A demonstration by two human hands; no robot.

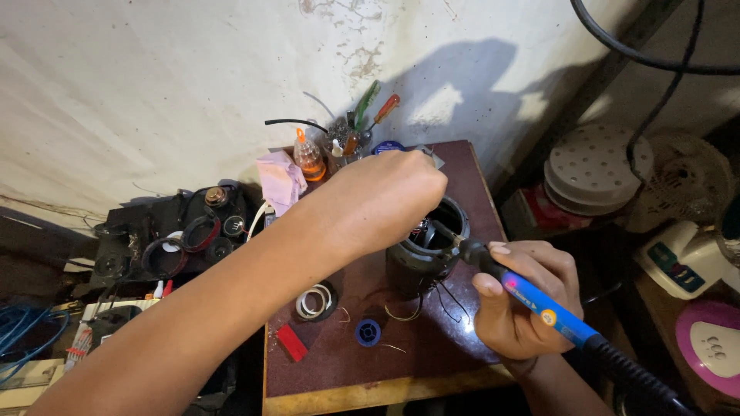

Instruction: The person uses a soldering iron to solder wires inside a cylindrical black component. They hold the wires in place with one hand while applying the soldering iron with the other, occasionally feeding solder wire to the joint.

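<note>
Head view: right hand (532, 296) is gripping a blue soldering iron (539, 308), tip entering a black cylindrical housing (420, 258) standing on the maroon table (462, 339); left hand (385, 196), fingers hidden, is hovering above.

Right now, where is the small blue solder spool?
In the head view, the small blue solder spool lies on the dark red tabletop near its front edge, between the red block and the right hand.

Dim, warm light from the front casts soft shadows on the wall (154, 92) (edges bend slightly); focus sharp.
</note>
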